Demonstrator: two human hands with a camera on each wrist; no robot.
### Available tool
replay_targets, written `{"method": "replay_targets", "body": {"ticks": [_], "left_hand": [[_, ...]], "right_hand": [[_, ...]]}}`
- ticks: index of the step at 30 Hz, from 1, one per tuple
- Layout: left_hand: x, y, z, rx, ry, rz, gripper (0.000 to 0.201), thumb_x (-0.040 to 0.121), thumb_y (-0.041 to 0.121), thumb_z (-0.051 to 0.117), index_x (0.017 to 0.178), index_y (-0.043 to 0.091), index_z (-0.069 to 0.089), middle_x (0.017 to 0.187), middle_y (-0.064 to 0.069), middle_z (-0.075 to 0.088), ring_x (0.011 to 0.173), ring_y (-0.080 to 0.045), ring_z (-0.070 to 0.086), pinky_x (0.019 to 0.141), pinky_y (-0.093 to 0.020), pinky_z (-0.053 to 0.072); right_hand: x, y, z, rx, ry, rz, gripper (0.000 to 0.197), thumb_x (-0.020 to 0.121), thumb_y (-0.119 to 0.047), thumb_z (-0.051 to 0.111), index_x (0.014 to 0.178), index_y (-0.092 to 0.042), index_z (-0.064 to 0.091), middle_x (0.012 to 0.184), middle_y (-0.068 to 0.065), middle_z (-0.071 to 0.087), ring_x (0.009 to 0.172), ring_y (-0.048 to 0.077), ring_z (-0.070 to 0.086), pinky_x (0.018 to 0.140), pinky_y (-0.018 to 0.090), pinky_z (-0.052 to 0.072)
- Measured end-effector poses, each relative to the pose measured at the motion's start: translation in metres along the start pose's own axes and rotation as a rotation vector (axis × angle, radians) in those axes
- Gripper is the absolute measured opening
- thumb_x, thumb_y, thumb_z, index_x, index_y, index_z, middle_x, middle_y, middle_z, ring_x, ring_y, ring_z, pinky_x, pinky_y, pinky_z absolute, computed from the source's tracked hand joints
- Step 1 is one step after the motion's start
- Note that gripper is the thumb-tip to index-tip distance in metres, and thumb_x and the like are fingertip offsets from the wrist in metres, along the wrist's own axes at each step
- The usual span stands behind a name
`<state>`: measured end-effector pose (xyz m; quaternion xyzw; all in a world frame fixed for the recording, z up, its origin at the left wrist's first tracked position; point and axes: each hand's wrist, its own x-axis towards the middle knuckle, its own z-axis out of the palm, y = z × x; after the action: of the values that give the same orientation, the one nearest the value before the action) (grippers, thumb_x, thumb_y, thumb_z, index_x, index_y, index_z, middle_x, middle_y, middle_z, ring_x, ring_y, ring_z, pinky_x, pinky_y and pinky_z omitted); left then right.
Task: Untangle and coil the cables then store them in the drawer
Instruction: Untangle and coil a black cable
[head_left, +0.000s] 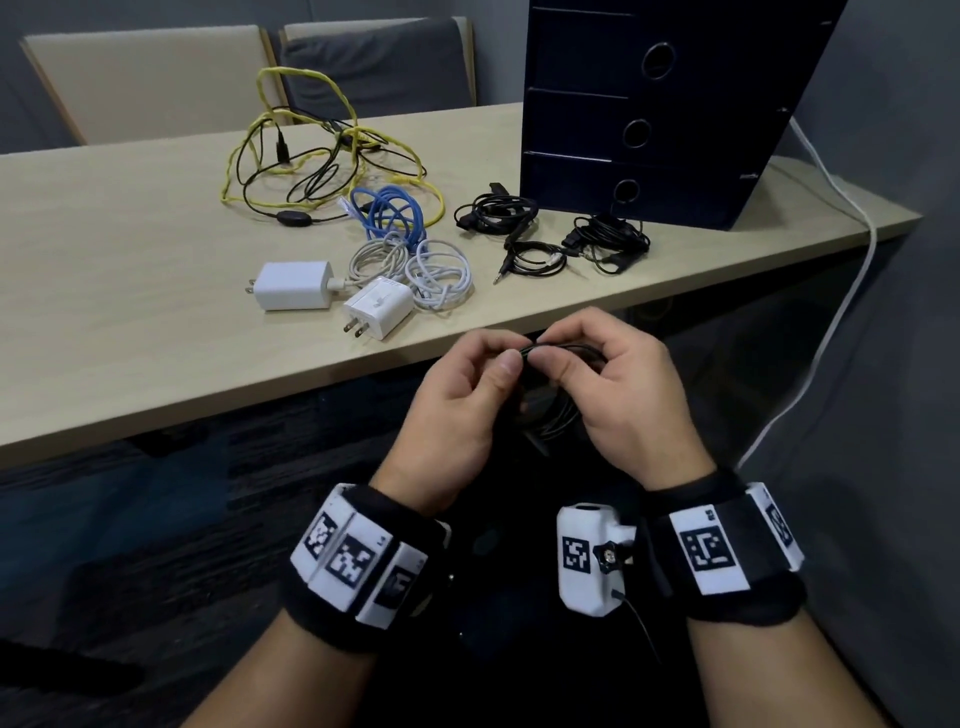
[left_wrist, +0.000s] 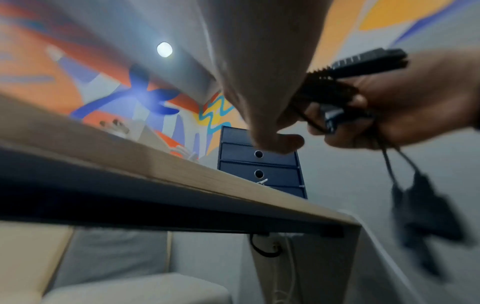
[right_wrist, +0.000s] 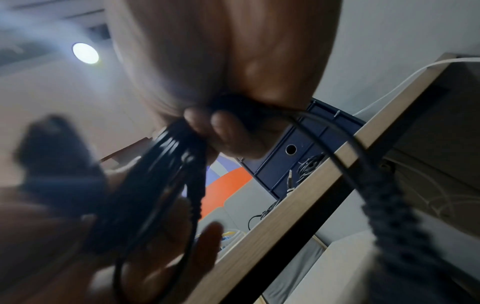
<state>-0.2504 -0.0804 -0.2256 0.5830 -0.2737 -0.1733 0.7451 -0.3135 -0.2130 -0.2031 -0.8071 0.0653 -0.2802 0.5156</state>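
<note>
- Head view: in front of the table (head_left: 130, 291) edge, the left hand (head_left: 462, 400) and right hand (head_left: 618, 395) each pinch a coiled black cable (head_left: 553, 410) between thumb and fingertips, both grips closed on its top strands while the loops hang below. On the table lie a tangled yellow cable (head_left: 311, 150), a blue cable (head_left: 387, 210), two white chargers (head_left: 332, 296) with coiled white leads, three black cable bundles (head_left: 550, 234), and a dark blue drawer unit (head_left: 649, 114), drawers closed.
- Left wrist view: from below the table edge, it alone shows the cable's ridged black plug (left_wrist: 363, 61) by the right hand (left_wrist: 415, 107) and two blurred connectors (left_wrist: 426, 216) dangling.
- Right wrist view: only here the bundled strands (right_wrist: 166, 164) show side by side under the right fingertips (right_wrist: 223, 127).
</note>
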Motion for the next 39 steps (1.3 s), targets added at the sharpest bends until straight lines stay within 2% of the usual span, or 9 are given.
{"method": "replay_targets", "body": {"ticks": [3,7,11,15,18,21,24,29,39], "left_hand": [[-0.001,-0.002,0.005,0.083,0.097,0.104,0.014,0.093,0.022,0.047,0.098,0.015,0.058,0.065,0.003,0.056,0.060,-0.012,0.052,0.070,-0.043,0.051],[0.002,0.001,0.000,0.138,0.213,0.162,0.011,0.095,0.021,0.044,0.090,0.019,0.053,0.059,-0.003,0.045,0.054,-0.017,0.046,0.053,-0.025,0.051],[0.008,0.005,-0.011,0.190,0.237,0.196,0.016,0.101,0.009,0.044,0.090,0.019,0.051,0.059,0.001,0.046,0.050,-0.009,0.047,0.051,-0.022,0.050],[0.006,0.003,-0.011,0.244,0.206,0.222,0.011,0.097,0.018,0.045,0.090,0.021,0.052,0.053,0.005,0.050,0.049,-0.009,0.048,0.052,-0.018,0.047],[0.006,0.003,-0.011,0.251,0.217,0.215,0.014,0.101,0.012,0.044,0.091,0.018,0.052,0.055,0.002,0.051,0.050,-0.009,0.049,0.052,-0.017,0.045],[0.008,0.006,-0.014,0.247,0.222,0.223,0.016,0.101,0.008,0.043,0.092,0.017,0.052,0.054,0.004,0.050,0.050,-0.008,0.049,0.052,-0.016,0.045],[0.008,0.006,-0.014,0.254,0.196,0.224,0.014,0.100,0.011,0.044,0.091,0.018,0.051,0.055,0.001,0.048,0.049,-0.008,0.048,0.051,-0.014,0.043],[0.006,0.002,-0.011,0.260,0.172,0.217,0.014,0.100,0.013,0.044,0.090,0.020,0.051,0.052,0.005,0.048,0.049,-0.009,0.047,0.052,-0.016,0.042],[0.006,-0.004,-0.006,0.181,0.168,0.145,0.008,0.091,0.028,0.047,0.089,0.029,0.055,0.066,0.004,0.054,0.063,-0.009,0.054,0.051,-0.023,0.049]], "right_hand": [[0.000,-0.004,0.001,0.109,-0.059,0.045,0.012,0.085,-0.010,0.072,0.085,-0.021,0.067,0.072,-0.005,0.069,0.062,0.001,0.063,0.059,0.013,0.046],[-0.003,0.001,-0.008,0.150,-0.141,0.133,0.017,0.083,-0.019,0.072,0.096,-0.026,0.065,0.085,-0.001,0.067,0.045,0.002,0.047,0.045,0.016,0.038],[-0.012,0.018,-0.022,0.067,-0.198,0.136,0.017,0.092,-0.013,0.064,0.094,-0.030,0.067,0.067,-0.012,0.061,0.053,0.001,0.048,0.057,0.018,0.040],[-0.018,0.029,-0.024,-0.043,-0.255,0.160,0.009,0.088,-0.035,0.060,0.095,-0.037,0.066,0.068,-0.011,0.062,0.064,0.006,0.055,0.069,0.029,0.046],[-0.018,0.033,-0.026,-0.205,-0.325,0.177,0.012,0.093,-0.032,0.062,0.092,-0.021,0.067,0.080,-0.003,0.068,0.075,0.008,0.061,0.078,0.032,0.047],[-0.021,0.035,-0.026,-0.310,-0.360,0.208,0.013,0.094,-0.024,0.062,0.085,-0.015,0.067,0.082,-0.002,0.066,0.076,0.006,0.059,0.071,0.019,0.043],[-0.022,0.038,-0.020,-0.224,-0.210,0.323,0.020,0.096,-0.020,0.059,0.078,-0.011,0.063,0.057,-0.006,0.057,0.051,0.007,0.053,0.054,0.020,0.043],[-0.016,0.026,-0.003,0.532,0.146,0.454,0.024,0.101,-0.005,0.045,0.078,-0.005,0.053,0.070,0.008,0.059,0.054,0.014,0.059,0.055,0.028,0.057],[-0.006,0.016,0.016,0.826,0.252,0.514,0.022,0.100,-0.007,0.046,0.080,-0.004,0.056,0.073,0.007,0.061,0.060,0.012,0.065,0.054,0.024,0.055]]}}
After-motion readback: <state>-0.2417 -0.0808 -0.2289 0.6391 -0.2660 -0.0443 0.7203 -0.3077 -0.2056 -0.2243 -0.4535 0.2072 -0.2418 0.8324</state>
